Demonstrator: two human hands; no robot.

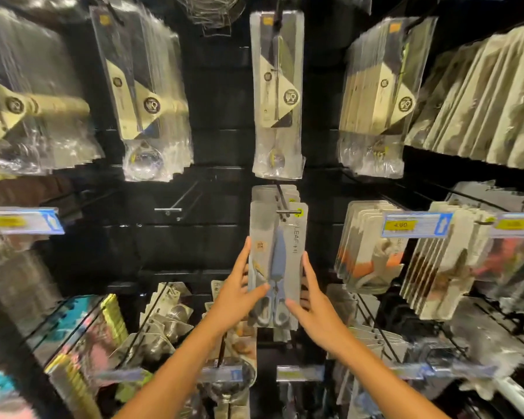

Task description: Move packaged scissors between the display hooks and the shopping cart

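- Scissors pack (277, 261) sits centre frame, just below middle, its top at the hook (288, 212), front of a stack of similar packs (273, 193).
- Left hand (239, 285): fingers run up the pack's left edge, thumb across the front. It grips that side so the card doesn't swing.
- Right hand (310, 300): fingers behind the right edge, thumb on the front. It grips too.
- Two-sided hold keeps the card square to the hook, so the hang hole tracks the rod.
- Can't tell if the hole is on the rod or just off its tip.
- Grip is low, near the handles, so the top stays unobstructed.
- Empty hook (176, 207) left of centre, spare.
- Cart not in view.
- Price tag (415, 225) at right is on another hook, irrelevant.
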